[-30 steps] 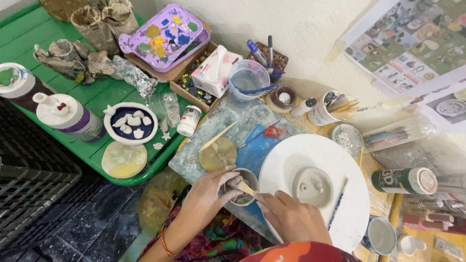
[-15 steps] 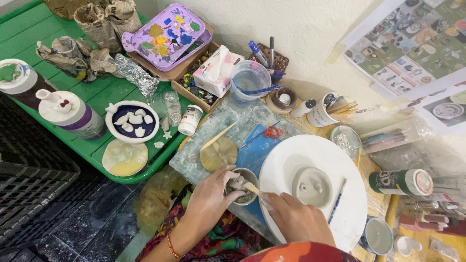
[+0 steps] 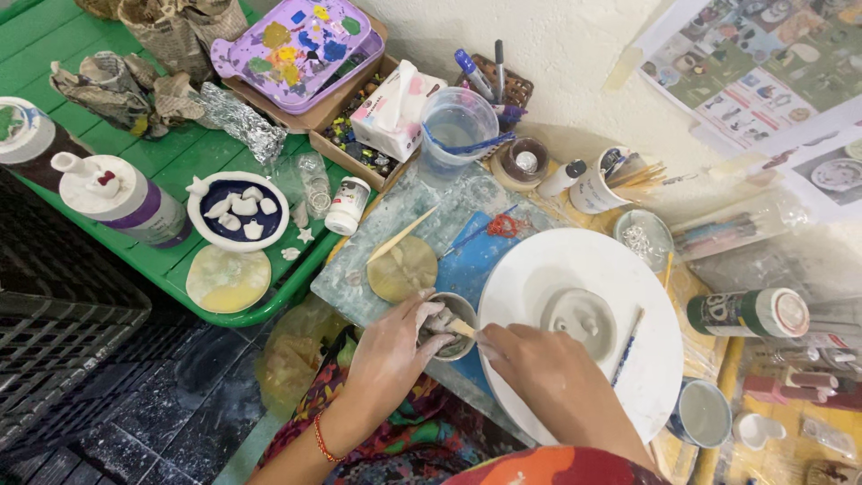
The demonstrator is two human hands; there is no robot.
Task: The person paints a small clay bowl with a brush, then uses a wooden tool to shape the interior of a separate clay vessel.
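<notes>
My left hand [image 3: 393,352] grips a small round bowl [image 3: 449,324] of grey clay slip, fingers curled over its rim. My right hand [image 3: 542,375] holds a wooden stick [image 3: 461,328] whose tip is dipped in the bowl. Just to the right lies a large white round plate [image 3: 557,278] with a grey clay piece [image 3: 583,316] at its centre and a thin brush [image 3: 628,344] resting on it. A tan clay disc [image 3: 401,268] with a wooden skewer [image 3: 400,234] lies above the bowl on a pale board [image 3: 359,274].
A green tray [image 3: 108,144] at left carries glue bottles, crumpled newspaper, foil and a blue dish [image 3: 237,211] of white shapes. Behind stand a paint palette [image 3: 299,40], tissue box, water cup [image 3: 458,130] and brush cups. A black crate [image 3: 54,350] is at lower left.
Both hands stay at the small bowl; the stick has shifted slightly inside it, and my view has tilted a little.
</notes>
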